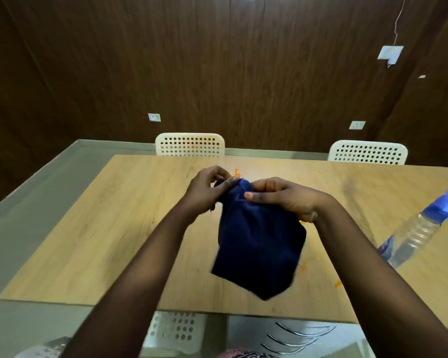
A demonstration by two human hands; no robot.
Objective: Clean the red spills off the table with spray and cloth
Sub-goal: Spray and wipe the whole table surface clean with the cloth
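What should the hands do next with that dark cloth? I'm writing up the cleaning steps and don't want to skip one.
Probably lower the dark blue cloth onto the table and wipe the nearest orange-red spots. Both the left hand and right hand hold its top edge in the air, so it hangs clear of the wood. The spray bottle stands untouched at the right.

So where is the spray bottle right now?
In the head view, the spray bottle stands on the right side of the wooden table, at the picture's right edge, just past the right hand that holds the dark blue cloth.
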